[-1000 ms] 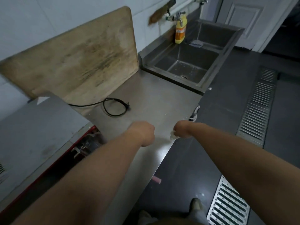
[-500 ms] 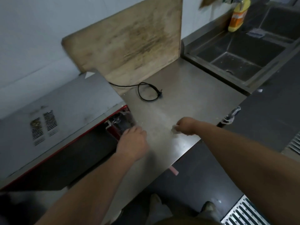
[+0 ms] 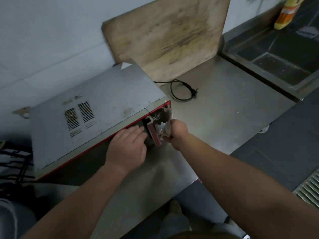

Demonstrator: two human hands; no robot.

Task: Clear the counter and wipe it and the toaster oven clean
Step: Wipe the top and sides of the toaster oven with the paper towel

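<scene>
Toaster oven (image 3: 96,116) now gets both my hands: left hand (image 3: 127,147) moved in, fingers flat on its front; right hand (image 3: 176,131), off the counter (image 3: 224,107), clenches a wipe (image 3: 166,129) there.

Left hand (image 3: 127,149) gone from hovering above the desk (image 3: 224,107) to the toaster oven (image 3: 96,116) front — fingers (image 3: 136,131) now laid flat on the dark panel below the red trim. Right hand (image 3: 176,131) carried left from the desk's near edge, white rag (image 3: 166,129) bunched inside — now pressed at the oven's right front corner.
</scene>
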